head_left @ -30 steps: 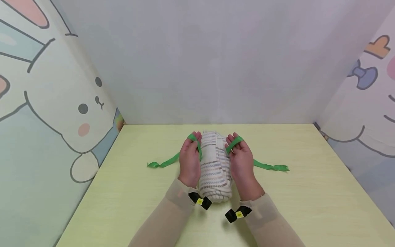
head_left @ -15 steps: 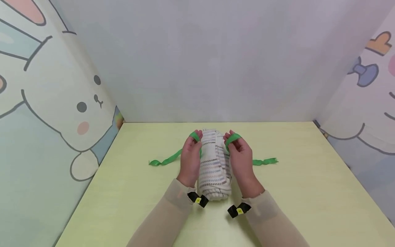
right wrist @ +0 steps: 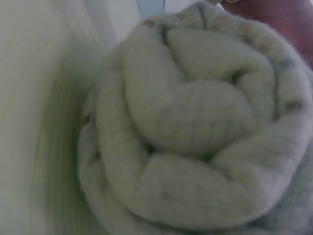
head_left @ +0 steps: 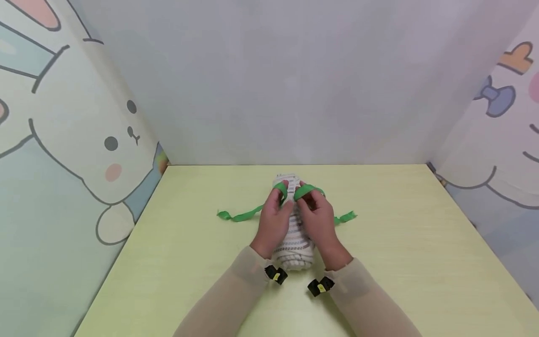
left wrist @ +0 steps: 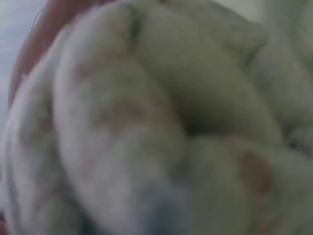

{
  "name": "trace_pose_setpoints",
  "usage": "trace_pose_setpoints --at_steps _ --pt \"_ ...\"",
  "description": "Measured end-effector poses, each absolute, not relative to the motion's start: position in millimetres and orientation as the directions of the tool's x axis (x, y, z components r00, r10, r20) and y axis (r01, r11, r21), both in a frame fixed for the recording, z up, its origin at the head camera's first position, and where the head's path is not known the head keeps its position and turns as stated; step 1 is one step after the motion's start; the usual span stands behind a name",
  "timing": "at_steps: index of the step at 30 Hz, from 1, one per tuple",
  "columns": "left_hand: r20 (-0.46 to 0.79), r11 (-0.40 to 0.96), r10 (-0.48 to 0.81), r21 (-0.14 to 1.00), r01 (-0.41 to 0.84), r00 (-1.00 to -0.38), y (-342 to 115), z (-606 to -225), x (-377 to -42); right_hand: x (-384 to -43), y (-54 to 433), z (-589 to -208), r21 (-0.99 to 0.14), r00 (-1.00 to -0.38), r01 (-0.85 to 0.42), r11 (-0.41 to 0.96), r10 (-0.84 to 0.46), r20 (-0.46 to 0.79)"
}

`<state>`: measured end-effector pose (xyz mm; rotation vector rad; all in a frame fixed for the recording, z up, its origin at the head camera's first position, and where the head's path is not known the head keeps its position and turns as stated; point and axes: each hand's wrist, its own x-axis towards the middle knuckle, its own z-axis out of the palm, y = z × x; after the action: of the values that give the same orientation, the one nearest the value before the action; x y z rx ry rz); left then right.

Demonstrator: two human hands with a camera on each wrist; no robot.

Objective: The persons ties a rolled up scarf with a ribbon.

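A rolled striped towel lies lengthwise on the table in the head view, its coiled end filling much of the right wrist view. My left hand is over the towel's left side and holds a green ribbon that loops over its fingers. Close beside it, my right hand pinches the ribbon's other part, which curves over the fingertips. Both tails of the ribbon trail outward onto the table. Where the ribbon runs under the towel is hidden. Blurred towel folds fill the left wrist view.
The pale yellow table reaches back to a plain light wall. Cartoon-printed panels flank it, with a rabbit on the left panel and a blue bow on the right panel.
Both hands have come inward over the towel, with their fingertips now close together. The ribbon's tails have drawn in toward the towel on both sides.
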<state>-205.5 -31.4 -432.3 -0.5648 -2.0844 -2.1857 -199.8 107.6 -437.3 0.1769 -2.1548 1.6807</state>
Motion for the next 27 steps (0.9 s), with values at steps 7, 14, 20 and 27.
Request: trace_pose_setpoints --at_steps 7,14,20,27 --pt "0.324 -0.025 0.233 0.944 0.328 -0.917 -29 -430 -202 -198 103 -437 -0.796 -0.866 -0.398 0.455 0.099 0.49" --pt "0.299 0.006 0.176 0.952 0.305 -0.938 -27 -431 -196 -197 97 -442 -0.763 -0.865 -0.407 0.502 0.058 0.499" --pt "0.308 0.032 0.082 0.95 0.311 -0.948 -25 -432 -194 -196 94 -444 -0.821 -0.892 -0.383 0.424 0.064 0.448" --pt "0.31 0.025 0.052 0.95 0.311 -0.949 -23 -435 -196 -198 95 -447 -0.872 -0.902 -0.396 0.287 0.054 0.428"
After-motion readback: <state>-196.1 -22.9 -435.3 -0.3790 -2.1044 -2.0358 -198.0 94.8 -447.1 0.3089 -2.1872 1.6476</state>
